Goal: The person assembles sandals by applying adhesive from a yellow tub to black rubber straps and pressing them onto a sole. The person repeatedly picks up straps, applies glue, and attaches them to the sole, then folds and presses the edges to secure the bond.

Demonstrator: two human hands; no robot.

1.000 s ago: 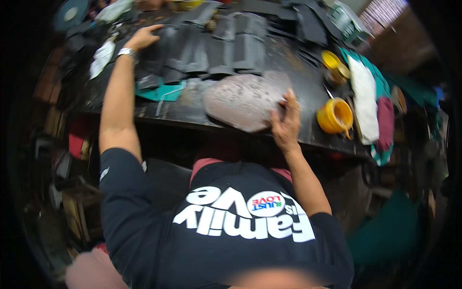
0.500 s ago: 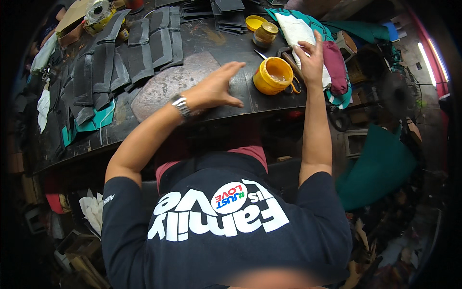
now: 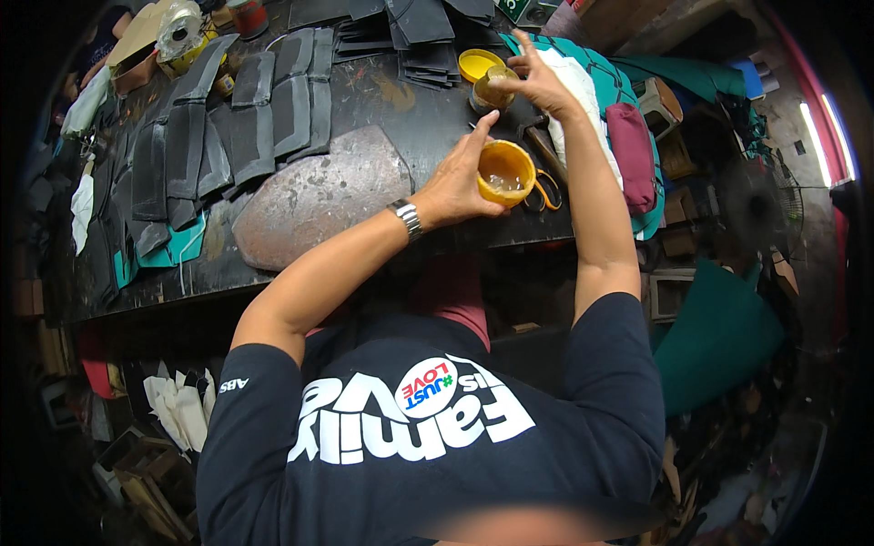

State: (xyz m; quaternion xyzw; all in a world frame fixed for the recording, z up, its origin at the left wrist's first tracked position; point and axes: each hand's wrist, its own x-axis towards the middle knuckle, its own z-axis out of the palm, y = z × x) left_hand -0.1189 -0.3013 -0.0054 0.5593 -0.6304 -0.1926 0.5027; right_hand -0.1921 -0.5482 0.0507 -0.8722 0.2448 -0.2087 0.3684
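My left hand (image 3: pixel 455 182), with a metal watch on its wrist, is curved round the left side of a yellow tub (image 3: pixel 521 189). The tub leans slightly toward me, showing a clear-looking thick liquid inside. Over a stained brown-gold jar (image 3: pixel 482 98) farther back, my right hand (image 3: pixel 537 82) is spread, thumb and fingers apart. Its thumb overlaps the jar's top; whether it touches cannot be told. Just right of the tub lie orange-and-black handled scissors (image 3: pixel 549 191). A yellow round lid (image 3: pixel 479 64) sits behind the jar.
Left of my left hand is a worn flat slab (image 3: pixel 319 200). Dark, grey-edged cut pieces (image 3: pixel 248 141) overlap at the left, with stacked black sheets (image 3: pixel 423 41) at the back. A white cloth (image 3: pixel 583 86), green material and a maroon bundle (image 3: pixel 631 155) lie at the right.
My left hand has moved right and taken hold of the yellow tub, which is now tilted. My right hand has shifted left and away from me, from the white cloth to the jar.
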